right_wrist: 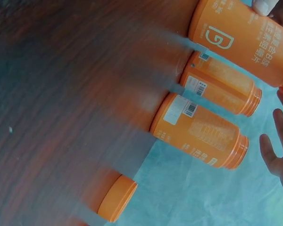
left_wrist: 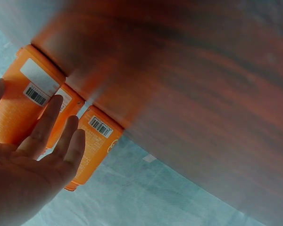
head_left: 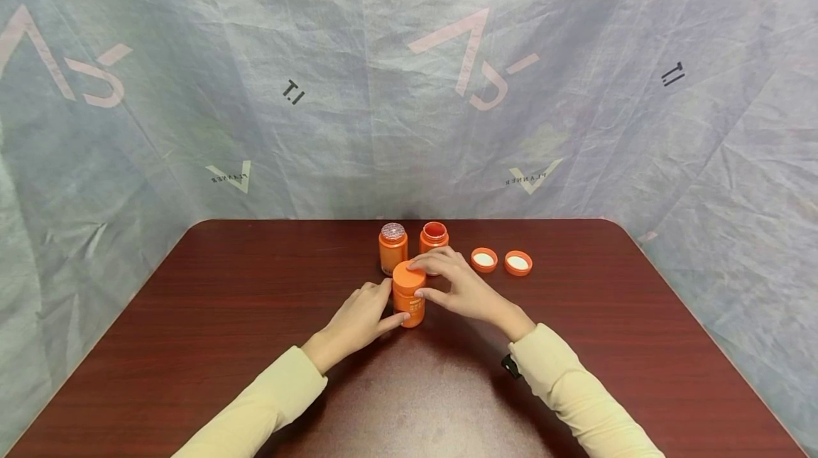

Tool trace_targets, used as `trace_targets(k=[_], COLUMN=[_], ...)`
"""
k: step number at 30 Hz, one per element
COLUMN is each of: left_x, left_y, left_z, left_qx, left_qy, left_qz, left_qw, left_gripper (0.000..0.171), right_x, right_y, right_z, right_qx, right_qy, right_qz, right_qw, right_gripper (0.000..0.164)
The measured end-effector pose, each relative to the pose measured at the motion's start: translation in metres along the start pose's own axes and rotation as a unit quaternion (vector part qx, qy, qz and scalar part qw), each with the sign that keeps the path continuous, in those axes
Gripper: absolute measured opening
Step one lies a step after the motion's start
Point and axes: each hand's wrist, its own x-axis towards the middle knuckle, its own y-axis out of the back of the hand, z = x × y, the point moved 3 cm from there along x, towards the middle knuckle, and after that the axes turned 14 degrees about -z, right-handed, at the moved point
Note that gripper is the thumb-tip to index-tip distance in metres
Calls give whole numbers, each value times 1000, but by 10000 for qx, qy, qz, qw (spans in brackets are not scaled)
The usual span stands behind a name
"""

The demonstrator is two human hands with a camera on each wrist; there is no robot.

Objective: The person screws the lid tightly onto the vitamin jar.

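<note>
A capped orange pill bottle (head_left: 409, 307) stands upright on the table between both hands. My left hand (head_left: 359, 319) holds it low from the left, thumb across the front; the left wrist view shows that hand (left_wrist: 37, 165) with its other fingers spread beside the bottle (left_wrist: 21, 101). At the orange cap (head_left: 409, 274), my right hand (head_left: 465, 289) has its fingertips on the top edge and its thumb by the right side. In the right wrist view, some fingers of the right hand (right_wrist: 280, 136) extend away from the cap.
Two uncapped orange bottles stand behind: one (head_left: 393, 252) with a silvery, clear-looking mouth, one (head_left: 434, 231) with an open red mouth. Two orange lids, one nearer (head_left: 483, 260) and one farther right (head_left: 518, 263), lie white inside up. A grey printed cloth (head_left: 358, 124) hangs behind the table (head_left: 224, 316).
</note>
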Motion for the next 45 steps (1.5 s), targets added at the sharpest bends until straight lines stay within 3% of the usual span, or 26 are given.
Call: trace_targets(k=[11, 21, 45], left_x=[0, 0, 0], left_y=[-1, -1, -1], left_z=[0, 0, 0], left_qx=[46, 113, 15], left_qy=[-4, 0, -76], left_qz=[5, 25, -19], left_qw=[10000, 9999, 10000], left_gripper=[51, 51, 51], right_x=[0, 0, -1], right_y=[-2, 1, 1], right_z=[0, 0, -2], right_qx=[80, 188, -23], right_qy=[184, -4, 252], right_qz=[7, -50, 238], right_qw=[9998, 9998, 9994], right_gripper=[41, 39, 39])
